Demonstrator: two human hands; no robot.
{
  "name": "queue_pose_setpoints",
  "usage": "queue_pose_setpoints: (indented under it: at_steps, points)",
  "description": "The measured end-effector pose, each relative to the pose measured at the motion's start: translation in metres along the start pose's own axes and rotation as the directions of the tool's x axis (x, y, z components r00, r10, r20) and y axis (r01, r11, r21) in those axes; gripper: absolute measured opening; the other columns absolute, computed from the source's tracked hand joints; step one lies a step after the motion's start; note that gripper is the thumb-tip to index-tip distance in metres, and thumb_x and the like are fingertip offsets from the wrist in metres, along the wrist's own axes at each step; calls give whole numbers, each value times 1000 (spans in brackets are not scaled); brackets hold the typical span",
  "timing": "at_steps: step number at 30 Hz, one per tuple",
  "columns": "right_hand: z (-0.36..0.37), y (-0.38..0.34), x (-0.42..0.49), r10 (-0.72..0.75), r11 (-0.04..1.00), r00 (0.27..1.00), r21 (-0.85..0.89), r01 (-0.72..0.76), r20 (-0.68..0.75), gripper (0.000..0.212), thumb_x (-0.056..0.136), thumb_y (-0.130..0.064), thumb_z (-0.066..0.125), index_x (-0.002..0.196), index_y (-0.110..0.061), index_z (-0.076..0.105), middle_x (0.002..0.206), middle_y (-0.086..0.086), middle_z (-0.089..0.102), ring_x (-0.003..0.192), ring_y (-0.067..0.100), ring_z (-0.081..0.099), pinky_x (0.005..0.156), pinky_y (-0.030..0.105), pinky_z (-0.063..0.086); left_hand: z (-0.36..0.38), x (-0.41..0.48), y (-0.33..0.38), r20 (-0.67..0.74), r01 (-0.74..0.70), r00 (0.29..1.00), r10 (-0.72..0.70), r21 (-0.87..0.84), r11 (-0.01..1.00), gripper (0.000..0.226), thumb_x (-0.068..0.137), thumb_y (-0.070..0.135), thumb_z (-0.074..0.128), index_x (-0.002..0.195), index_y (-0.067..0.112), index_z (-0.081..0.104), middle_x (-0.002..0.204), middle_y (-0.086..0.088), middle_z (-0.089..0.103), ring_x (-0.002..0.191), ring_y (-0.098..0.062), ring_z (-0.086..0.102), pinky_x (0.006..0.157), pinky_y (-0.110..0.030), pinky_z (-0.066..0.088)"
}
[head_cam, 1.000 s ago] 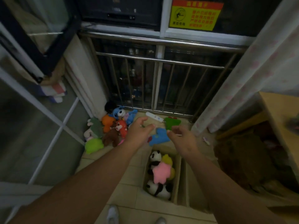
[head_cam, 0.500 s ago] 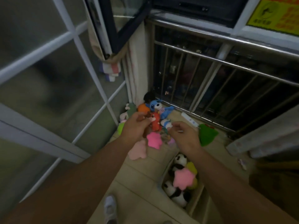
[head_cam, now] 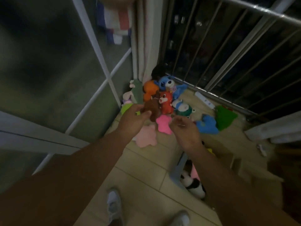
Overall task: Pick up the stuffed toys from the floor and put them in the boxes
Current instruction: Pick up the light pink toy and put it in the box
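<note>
Tiled floor (head_cam: 138,170): left hand (head_cam: 132,122) at brown plush toy (head_cam: 153,106), grip unclear; right hand (head_cam: 184,131) slack, empty. Next: lift into open box (head_cam: 176,170).

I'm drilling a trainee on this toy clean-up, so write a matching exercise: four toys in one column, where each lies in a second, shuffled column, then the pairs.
Toys:
1. panda toy
2. green flat toy
3. pale pink star
4. blue toy with white muzzle

Places:
A. back of the pile, in the corner by the railing
B. in the box
C. on the tiles, right of the blue flat toy
D. on the tiles beside the bright pink star, nearer the shoes

Pairs: 1-B, 2-C, 3-D, 4-A.
</note>
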State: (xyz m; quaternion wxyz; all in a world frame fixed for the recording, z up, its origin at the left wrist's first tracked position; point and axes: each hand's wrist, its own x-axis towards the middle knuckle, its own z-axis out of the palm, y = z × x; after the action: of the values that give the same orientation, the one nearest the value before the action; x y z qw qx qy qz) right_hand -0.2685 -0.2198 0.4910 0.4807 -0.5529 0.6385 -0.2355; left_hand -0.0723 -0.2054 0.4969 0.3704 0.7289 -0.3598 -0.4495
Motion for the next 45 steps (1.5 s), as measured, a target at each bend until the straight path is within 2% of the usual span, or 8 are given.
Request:
queue_pose_setpoints:
  at_steps: [5, 11, 16, 23, 30, 37, 41, 45]
  points:
    - [63, 79, 36, 42, 999, 999, -8, -43, -31, 28, 83, -36, 70, 108, -29, 61, 89, -30, 50, 79, -5, 51, 63, 1, 34, 22, 45, -99, 13, 87, 996, -87, 2, 996, 33, 82, 35, 69, 112, 33, 57, 120, 2, 57, 106, -15, 55, 93, -30, 45]
    - [124, 194, 101, 20, 999, 1000, -38, -20, 3, 32, 83, -30, 71, 112, -19, 63, 101, -9, 62, 98, 15, 59, 84, 21, 42, 73, 97, -229, -27, 124, 992, -125, -17, 992, 42, 83, 35, 69, 122, 27, 57, 121, 3, 53, 108, -14, 50, 96, -31, 43]
    - [169, 290, 147, 29, 994, 998, -106, -23, 63, 43, 84, -35, 68, 124, -20, 59, 119, 0, 62, 106, 17, 58, 90, 26, 43, 110, 152, -330, -88, 127, 988, -127, -6, 992, 42, 83, 39, 67, 123, 29, 55, 114, 7, 50, 101, -11, 48, 68, -17, 37]
    - [234, 382, 223, 17, 995, 998, -98, -11, 66, 46, 84, -37, 68, 126, -21, 57, 130, 2, 57, 113, 18, 55, 95, 29, 43, 155, 233, -432, -189, 94, 979, -72, 110, 990, 50, 77, 48, 68, 123, 33, 56, 125, -4, 51, 109, -22, 52, 91, -36, 46]
    - [275, 444, 280, 35, 989, 998, -147, -27, 53, 55, 83, -42, 66, 133, -22, 51, 139, 3, 49, 124, 21, 48, 104, 39, 41, 174, 284, -497, -161, 121, 983, -87, 214, 969, 83, 65, 62, 64, 140, 37, 38, 142, -9, 42, 127, -30, 43, 103, -48, 40]
    - [304, 474, 299, 33, 999, 996, 10, -34, 83, 67, 82, -31, 72, 139, -15, 42, 137, 7, 51, 123, 24, 51, 106, 40, 39, 189, 304, -532, -106, 50, 994, 12, 565, 823, 74, 84, 56, 52, 147, 30, 24, 147, -9, 37, 133, -26, 34, 113, -43, 15]
    - [305, 478, 299, 19, 998, 1000, -56, -18, 19, 65, 81, -31, 73, 138, -21, 43, 132, 3, 53, 119, 21, 52, 92, 19, 34, 194, 300, -534, -97, -24, 991, 86, 516, 856, 70, 87, 46, 54, 147, 26, 25, 148, -7, 37, 136, -21, 32, 116, -43, 2]
    - [302, 464, 293, -26, 997, 999, -70, 23, -32, 61, 81, -26, 72, 136, -23, 45, 133, 3, 54, 119, 21, 52, 94, 21, 37, 197, 294, -525, -175, -10, 983, 56, 256, 967, 75, 75, 42, 62, 144, 26, 36, 145, -8, 41, 132, -28, 36, 112, -47, 25]
